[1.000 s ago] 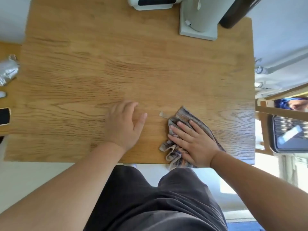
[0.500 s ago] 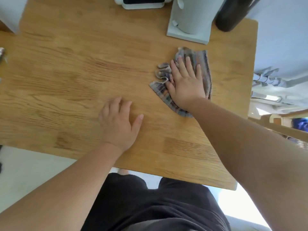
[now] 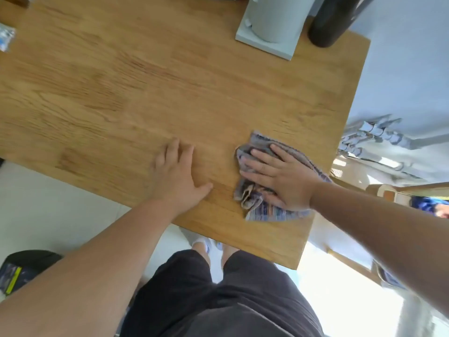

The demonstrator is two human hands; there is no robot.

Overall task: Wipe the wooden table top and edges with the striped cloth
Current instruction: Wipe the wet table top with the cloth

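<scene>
The table (image 3: 170, 93) fills the upper and middle frame. The cloth (image 3: 264, 211) lies on it right of centre, near the right edge, under the flat right hand (image 3: 281, 177). The left hand (image 3: 179, 176) rests on the wood just left, apart from the cloth. A stand (image 3: 267, 43) sits at top centre, with a bottle (image 3: 328, 27) to its right.

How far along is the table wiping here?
Done: the right-hand strip, swept up to the white stand half a second ago. In hand: the right hand presses the striped cloth flat near the near right corner of the table; the left hand rests on the wood. Left, seemingly: the left half and the edges.
</scene>
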